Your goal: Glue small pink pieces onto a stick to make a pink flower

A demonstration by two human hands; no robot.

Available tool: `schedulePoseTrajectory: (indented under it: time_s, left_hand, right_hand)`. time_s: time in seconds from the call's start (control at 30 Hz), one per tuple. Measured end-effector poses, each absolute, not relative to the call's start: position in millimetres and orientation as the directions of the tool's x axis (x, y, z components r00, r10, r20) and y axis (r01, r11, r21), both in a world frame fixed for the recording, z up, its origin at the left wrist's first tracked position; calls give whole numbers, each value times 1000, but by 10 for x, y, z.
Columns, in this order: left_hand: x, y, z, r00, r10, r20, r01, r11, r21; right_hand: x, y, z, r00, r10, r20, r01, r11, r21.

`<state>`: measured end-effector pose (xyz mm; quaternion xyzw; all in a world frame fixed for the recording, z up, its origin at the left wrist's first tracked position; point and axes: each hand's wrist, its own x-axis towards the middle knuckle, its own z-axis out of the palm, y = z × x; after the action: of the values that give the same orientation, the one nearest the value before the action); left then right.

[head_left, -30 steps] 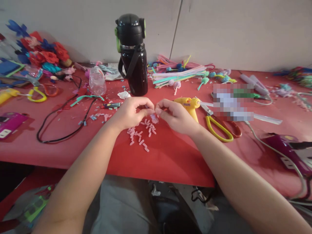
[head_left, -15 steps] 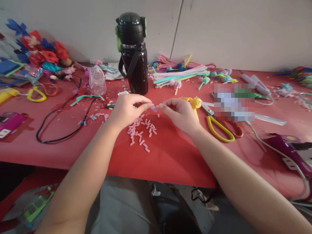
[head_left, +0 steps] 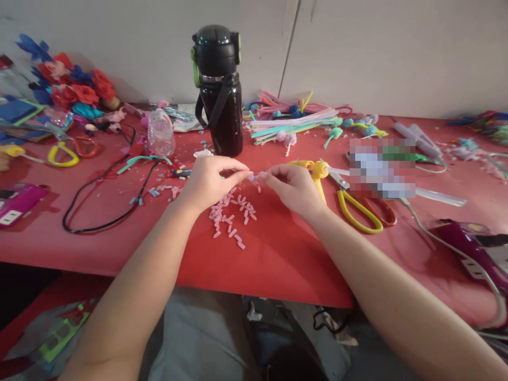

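My left hand (head_left: pixel 209 182) is held over the table, thumb and forefinger pinched on a small fuzzy purple piece (head_left: pixel 253 179). Facing it, my right hand (head_left: pixel 296 188) has its fingertips pinched together at the other side of that piece. Whatever lies between the right fingertips is too small to make out. Beneath and between the hands lies a loose heap of short fuzzy pink pieces (head_left: pixel 228 219), which look like cut pipe cleaner. Just behind my right hand are a yellow-handled tool (head_left: pixel 319 170) and scissors (head_left: pixel 360 211) with yellow and red handles.
A black flask (head_left: pixel 226 116) stands behind the hands, with a clear plastic bottle (head_left: pixel 161 135) to its left. Bundled pipe cleaners (head_left: pixel 289 127) lie farther back. A black cord (head_left: pixel 85 230) loops at left. Purple devices (head_left: pixel 19 203) sit towards both sides of the red table (head_left: pixel 262 270).
The view has shifted slightly, so everything sits a little lower and to the right. Both hands stay pinched close together, with only tiny finger movement.
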<state>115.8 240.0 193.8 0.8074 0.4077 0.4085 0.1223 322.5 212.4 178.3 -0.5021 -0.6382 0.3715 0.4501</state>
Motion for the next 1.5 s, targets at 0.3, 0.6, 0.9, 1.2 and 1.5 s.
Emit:
schedulePoseTrajectory:
  time_s: [0.3,0.6,0.9,1.2,1.5]
  left_hand:
    - [1160,2388,1954,308,781,543,565,-609,556]
    - [1157,2395,1948,302,788,536,562,-601,568]
    - [1152,2389,1962,289,787,546,520,-608,600]
    - [1131,2396,1985,284,778,560,500,-618,607]
    - [1129,2403,1975,301,764,571,484,-638,599]
  right_hand:
    - [3227,2127,1798,-120,972,203,325,232,-917]
    - [3236,2132,1804,-130,963,234,364,266,-893]
    - [3227,2114,1805,-106,979,173,362,200,-911]
    - [3199,2064,1862,-12,986,167,310,162,-937]
    - [3205,2066,1834,-28,975,218,336,215,-917]
